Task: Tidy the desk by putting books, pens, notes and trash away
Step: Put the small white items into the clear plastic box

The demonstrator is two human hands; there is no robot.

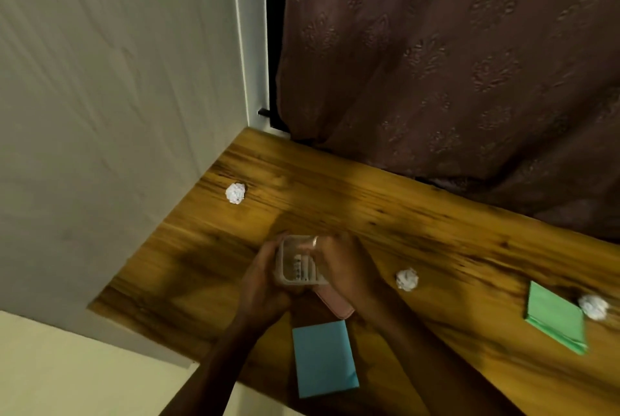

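I have both hands around a small clear holder (pixel 298 263): my left grip (pixel 265 278) is wrapped on its left wall, and my right grip (pixel 339 268) is closed on its right wall with one finger hooked over the rim. It looks like thin, stiff plastic, light and a little slick, so I judge the flat side walls are the place to hold, firmly enough not to slip but not enough to flex it. The holder stands roughly upright, mouth facing up toward me, its long axis running top to bottom; something pale stands inside, too blurred to name. It sits low over the desk (pixel 385 214), and I cannot tell whether its base touches. Just under my right wrist lies a pink flat thing (pixel 337 306), and nearer me than both hands a blue pad (pixel 323 358) lies flat. Right of my right grip sits a paper ball (pixel 407 279); further right is a green pad (pixel 553 316) with another ball (pixel 593 306) touching its far corner. A third ball (pixel 235 193) lies beyond my left grip.
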